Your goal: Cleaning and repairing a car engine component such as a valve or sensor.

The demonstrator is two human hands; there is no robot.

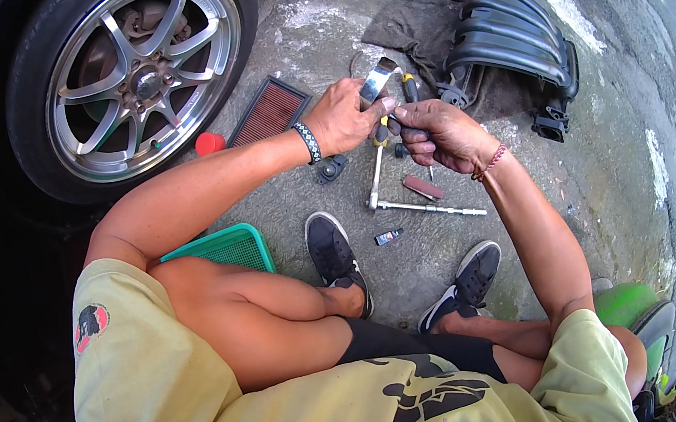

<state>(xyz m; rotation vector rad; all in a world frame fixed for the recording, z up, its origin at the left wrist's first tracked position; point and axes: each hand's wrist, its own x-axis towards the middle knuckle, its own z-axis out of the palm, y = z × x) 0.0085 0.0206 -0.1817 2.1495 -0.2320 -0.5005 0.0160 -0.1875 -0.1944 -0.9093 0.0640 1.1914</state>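
In front of me, above the ground, my left hand is closed around a shiny, bent metal strip that sticks up past the fingers. Close against it, my right hand has its fingers curled and pinched, the fingertips meeting the left thumb. A small dark piece shows between the hands, too covered to name. Beneath and just beyond them lie a yellow-and-black screwdriver and a ratchet wrench with a long chrome bar. Next to the bar rests a reddish-brown block.
A black intake manifold sits on dark cloth at far right. Left are a car wheel, red cap, air filter and green basket. A black part and small tube lie nearer.
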